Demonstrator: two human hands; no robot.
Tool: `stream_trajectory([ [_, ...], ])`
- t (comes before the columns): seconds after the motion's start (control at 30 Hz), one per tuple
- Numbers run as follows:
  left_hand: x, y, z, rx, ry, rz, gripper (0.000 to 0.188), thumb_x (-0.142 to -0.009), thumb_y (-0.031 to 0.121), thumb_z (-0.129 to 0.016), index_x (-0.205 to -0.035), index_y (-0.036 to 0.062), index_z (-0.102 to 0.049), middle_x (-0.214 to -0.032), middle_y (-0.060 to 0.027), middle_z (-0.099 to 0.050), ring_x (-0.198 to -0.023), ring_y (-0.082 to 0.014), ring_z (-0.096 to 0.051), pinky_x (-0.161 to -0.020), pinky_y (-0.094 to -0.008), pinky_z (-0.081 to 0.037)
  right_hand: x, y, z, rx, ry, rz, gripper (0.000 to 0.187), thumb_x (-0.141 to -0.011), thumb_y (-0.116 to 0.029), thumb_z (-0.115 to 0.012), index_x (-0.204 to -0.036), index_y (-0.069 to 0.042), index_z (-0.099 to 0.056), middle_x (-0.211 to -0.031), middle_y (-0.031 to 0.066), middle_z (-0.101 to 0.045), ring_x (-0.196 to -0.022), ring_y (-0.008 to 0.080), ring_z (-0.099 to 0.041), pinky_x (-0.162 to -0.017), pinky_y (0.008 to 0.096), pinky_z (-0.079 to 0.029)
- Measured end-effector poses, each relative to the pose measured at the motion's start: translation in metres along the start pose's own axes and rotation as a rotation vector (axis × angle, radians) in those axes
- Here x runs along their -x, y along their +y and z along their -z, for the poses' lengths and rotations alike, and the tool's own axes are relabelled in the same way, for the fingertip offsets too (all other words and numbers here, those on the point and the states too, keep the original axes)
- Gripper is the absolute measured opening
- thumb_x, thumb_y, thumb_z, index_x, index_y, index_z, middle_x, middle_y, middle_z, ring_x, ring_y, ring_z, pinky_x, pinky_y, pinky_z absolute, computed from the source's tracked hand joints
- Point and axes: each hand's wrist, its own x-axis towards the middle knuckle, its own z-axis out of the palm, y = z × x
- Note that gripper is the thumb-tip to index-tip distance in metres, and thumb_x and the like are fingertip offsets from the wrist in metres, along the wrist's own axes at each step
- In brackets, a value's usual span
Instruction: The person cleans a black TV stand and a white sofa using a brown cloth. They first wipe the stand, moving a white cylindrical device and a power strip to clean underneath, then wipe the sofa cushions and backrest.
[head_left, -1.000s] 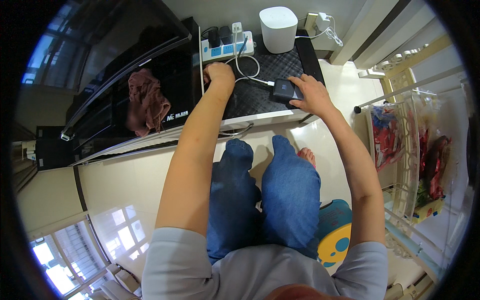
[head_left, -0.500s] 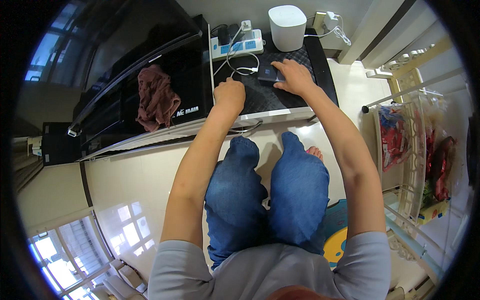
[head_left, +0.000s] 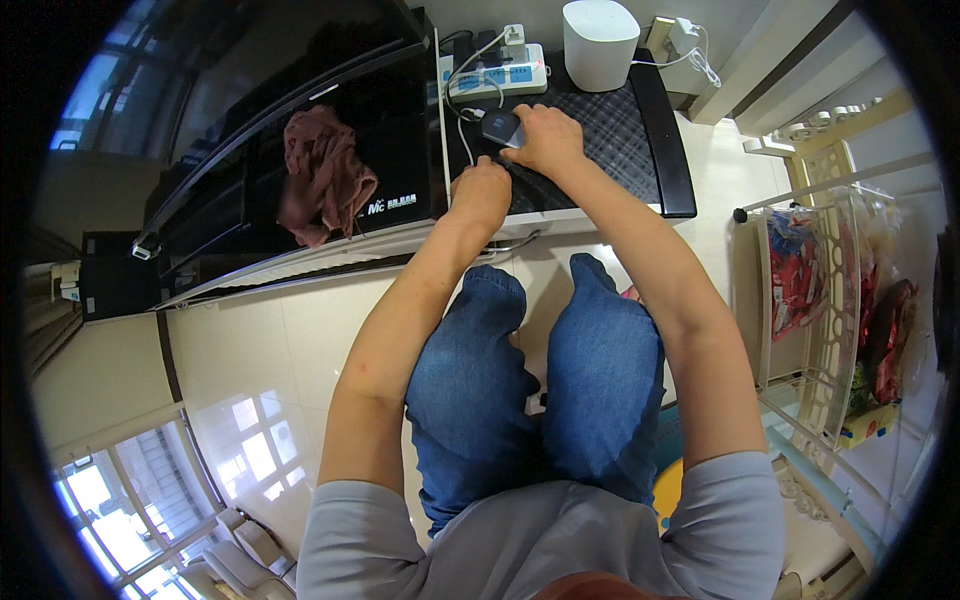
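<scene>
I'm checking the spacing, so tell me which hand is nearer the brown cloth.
Left. The left hand is to the right of the brown cloth, beside the white cable; the right hand is farther right, at the black device.

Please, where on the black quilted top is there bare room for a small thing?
The main bare patch of the black quilted top lies right of the right hand, in front of the white rounded device. The left part is crowded: the power strip, white cable, dark box and left hand are close together there.
</scene>
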Motion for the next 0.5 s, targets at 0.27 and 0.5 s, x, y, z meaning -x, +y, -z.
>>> stream_trajectory([
  [0.27, 0.016, -0.005, 0.012, 0.048, 0.000, -0.127, 0.021, -0.082, 0.012, -0.059, -0.094, -0.0044, -0.063, -0.099, -0.0206, -0.061, -0.090, -0.0354, -0.062, -0.079, -0.0422, -0.051, -0.002, -0.030, 0.005, 0.008, -0.088, -0.139, 0.055, -0.063, -0.045, -0.079, -0.097, -0.005, -0.063, -0.097, 0.0116, -0.067, -0.092, 0.0283, -0.066, -0.079, 0.0367, -0.053],
  [0.5, 0.041, -0.005, 0.043, 0.177, -0.025, -0.162, 0.021, -0.083, 0.016, -0.061, -0.094, -0.0004, -0.065, -0.092, -0.0188, -0.064, -0.085, -0.0365, -0.062, -0.075, -0.0430, -0.049, -0.014, -0.066, -0.007, -0.182, -0.082, -0.180, 0.041, -0.073, -0.036, -0.074, -0.097, -0.005, -0.064, -0.098, 0.0161, -0.067, -0.093, 0.0319, -0.065, -0.081, 0.0397, -0.052],
])
